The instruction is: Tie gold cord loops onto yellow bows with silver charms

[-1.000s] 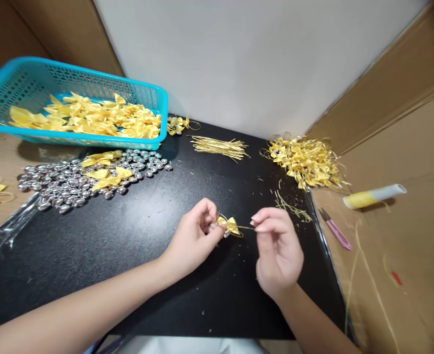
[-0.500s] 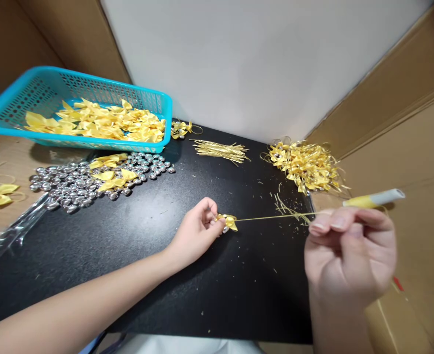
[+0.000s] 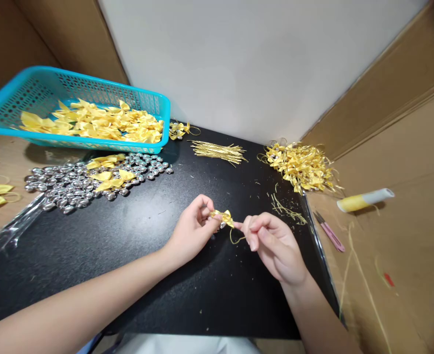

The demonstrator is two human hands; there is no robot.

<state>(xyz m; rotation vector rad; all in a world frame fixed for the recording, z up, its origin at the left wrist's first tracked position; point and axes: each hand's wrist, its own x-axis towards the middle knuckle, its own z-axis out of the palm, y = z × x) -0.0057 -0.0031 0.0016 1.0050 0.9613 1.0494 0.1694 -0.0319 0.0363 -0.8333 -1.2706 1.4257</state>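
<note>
My left hand (image 3: 192, 227) pinches a small yellow ribbon bow (image 3: 228, 219) between thumb and fingers, just above the black tabletop. A silver bead shows under the bow. From the bow a thin gold cord (image 3: 232, 240) hangs in a slack loop and runs to my right hand (image 3: 275, 246). The right fingers are curled around the cord's end, though the exact grip is partly hidden. One fingertip of that hand reaches out to the bow's right edge.
A turquoise basket (image 3: 167, 115) of yellow bows stands back left, behind scattered silver beads (image 3: 69, 189). Gold cords (image 3: 218, 151) lie at the back. Right are a heap of corded bows (image 3: 300, 164), cord scraps (image 3: 286, 211), pink-handled snips (image 3: 331, 233) and a yellow-white tube (image 3: 366, 199).
My right hand has come in from the far right to the bow, and the cord went from taut to slack. The snips now show. My left hand keeps the bow nearly in place.
</note>
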